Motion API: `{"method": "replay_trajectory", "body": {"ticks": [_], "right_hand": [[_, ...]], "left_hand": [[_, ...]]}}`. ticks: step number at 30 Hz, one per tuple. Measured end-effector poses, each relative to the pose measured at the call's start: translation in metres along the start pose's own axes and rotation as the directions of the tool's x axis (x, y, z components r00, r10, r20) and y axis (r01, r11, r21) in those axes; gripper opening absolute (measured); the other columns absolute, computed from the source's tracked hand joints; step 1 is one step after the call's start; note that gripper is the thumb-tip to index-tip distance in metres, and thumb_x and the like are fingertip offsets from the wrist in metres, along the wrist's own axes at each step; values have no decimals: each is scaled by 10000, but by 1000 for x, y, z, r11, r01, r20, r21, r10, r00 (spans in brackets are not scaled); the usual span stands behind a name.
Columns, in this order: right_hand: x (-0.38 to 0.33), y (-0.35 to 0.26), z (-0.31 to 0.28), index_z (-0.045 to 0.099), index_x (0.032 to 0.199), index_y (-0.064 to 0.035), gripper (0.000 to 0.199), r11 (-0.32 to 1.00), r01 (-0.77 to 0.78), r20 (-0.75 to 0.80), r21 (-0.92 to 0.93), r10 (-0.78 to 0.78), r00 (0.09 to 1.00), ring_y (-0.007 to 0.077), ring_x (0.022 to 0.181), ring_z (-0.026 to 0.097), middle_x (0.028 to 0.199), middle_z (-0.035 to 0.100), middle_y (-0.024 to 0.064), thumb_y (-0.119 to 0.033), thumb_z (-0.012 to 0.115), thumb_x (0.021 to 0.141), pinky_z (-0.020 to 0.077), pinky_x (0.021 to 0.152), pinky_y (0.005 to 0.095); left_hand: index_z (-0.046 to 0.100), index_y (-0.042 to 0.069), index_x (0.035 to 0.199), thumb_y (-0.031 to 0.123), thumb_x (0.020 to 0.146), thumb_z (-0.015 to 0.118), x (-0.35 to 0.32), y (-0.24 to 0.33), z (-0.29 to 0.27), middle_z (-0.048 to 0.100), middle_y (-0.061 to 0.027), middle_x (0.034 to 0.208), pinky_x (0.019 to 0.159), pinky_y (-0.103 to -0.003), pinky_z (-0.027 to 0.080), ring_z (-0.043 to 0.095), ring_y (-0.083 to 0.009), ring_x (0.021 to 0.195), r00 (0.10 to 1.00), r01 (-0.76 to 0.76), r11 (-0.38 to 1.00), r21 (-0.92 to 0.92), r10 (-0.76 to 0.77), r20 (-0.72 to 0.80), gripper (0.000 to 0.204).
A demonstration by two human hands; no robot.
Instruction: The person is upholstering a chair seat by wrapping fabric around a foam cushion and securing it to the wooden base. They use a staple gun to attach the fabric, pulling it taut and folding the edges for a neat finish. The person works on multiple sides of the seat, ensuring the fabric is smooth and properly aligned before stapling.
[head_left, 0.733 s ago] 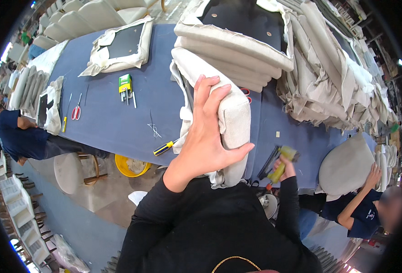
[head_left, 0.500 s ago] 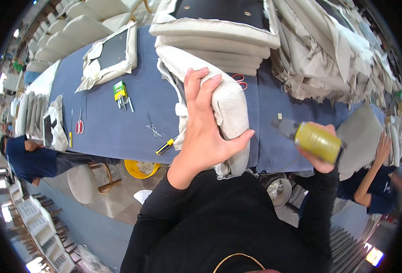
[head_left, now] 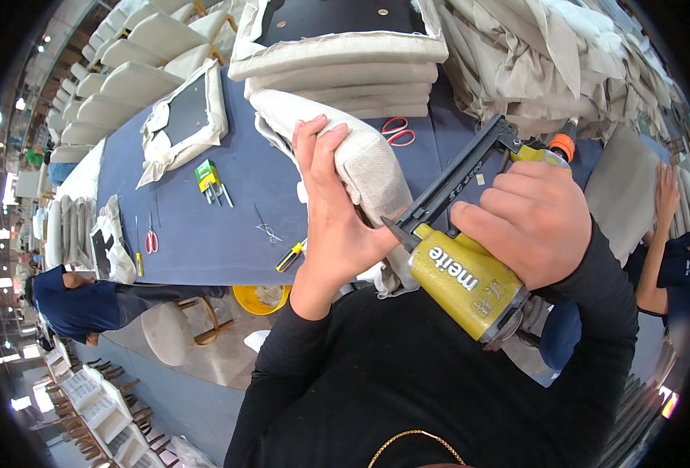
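My left hand (head_left: 325,222) is wrapped round a beige fabric-covered cushion (head_left: 374,165) stood on its edge, fingers over its far side and thumb toward me. In my right hand (head_left: 531,217) is a yellow-and-black pneumatic staple gun (head_left: 462,282), the fist closed round its handle. The gun's pointed nose is close to my left thumb and the cushion's near side; whether it touches the fabric I cannot tell. An orange hose fitting (head_left: 563,146) shows at the handle's end.
Stacked cushions (head_left: 337,78) and heaped fabric covers (head_left: 517,66) lie at the back of the blue table (head_left: 197,226). Red-handled scissors (head_left: 398,132), a screwdriver (head_left: 289,257), a small green-yellow box (head_left: 207,178) and a half-covered panel (head_left: 189,117) are on it. Co-workers sit left (head_left: 80,300) and right (head_left: 663,257).
The staple gun in my right hand has come up and left from the table's right side to the cushion, turning as it moved. My left hand keeps its hold. The view has shifted slightly.
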State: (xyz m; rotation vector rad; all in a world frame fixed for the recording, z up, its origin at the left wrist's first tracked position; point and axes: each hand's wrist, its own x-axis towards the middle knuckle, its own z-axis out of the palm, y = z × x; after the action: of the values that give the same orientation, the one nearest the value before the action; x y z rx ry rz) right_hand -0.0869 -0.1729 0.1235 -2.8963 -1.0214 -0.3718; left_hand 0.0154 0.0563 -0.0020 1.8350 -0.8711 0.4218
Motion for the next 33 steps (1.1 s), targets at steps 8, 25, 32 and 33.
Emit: {"method": "replay_trajectory", "body": {"ticks": [8, 25, 32, 33], "right_hand": [[-3, 0, 12, 711, 1047, -54, 349, 997, 10, -55, 70, -6, 998, 226, 672, 610, 725, 547, 28, -211, 770, 741, 447, 618, 377], [-102, 8, 116, 734, 1175, -30, 378, 600, -449, 21, 662, 584, 812, 378, 886, 783, 936, 764, 191, -186, 838, 846, 598, 796, 430], [-255, -9, 367, 533, 1531, 23, 783, -79, -872, 270, 483, 961, 63, 333, 1217, 709, 1331, 716, 231, -200, 880, 865, 526, 1033, 430], [-275, -13, 399, 456, 1596, 18, 881, -130, -881, 255, 456, 967, -11, 337, 1334, 639, 1451, 648, 243, -209, 890, 863, 475, 1118, 429]], "left_hand": [[313, 88, 1592, 29, 576, 845, -2, 0, 1, 309, -273, 1626, 1301, -607, 223, 236, -572, 1587, 1000, 0, 1000, -30, 0, 9, 1148], [319, 52, 1631, 354, 606, 1036, -7, -9, -13, 349, -276, 1654, 1298, -584, 285, 316, -498, 1574, 998, -36, 994, 100, 41, -46, 1287], [310, 66, 1639, 406, 619, 1011, -26, -22, -40, 368, -251, 1650, 1291, -542, 287, 350, -436, 1573, 994, -12, 988, 151, 29, -105, 1283], [318, 65, 1633, 403, 616, 1011, -28, -23, -40, 375, -255, 1643, 1289, -544, 289, 357, -438, 1567, 992, -14, 990, 143, 32, -125, 1276]]}}
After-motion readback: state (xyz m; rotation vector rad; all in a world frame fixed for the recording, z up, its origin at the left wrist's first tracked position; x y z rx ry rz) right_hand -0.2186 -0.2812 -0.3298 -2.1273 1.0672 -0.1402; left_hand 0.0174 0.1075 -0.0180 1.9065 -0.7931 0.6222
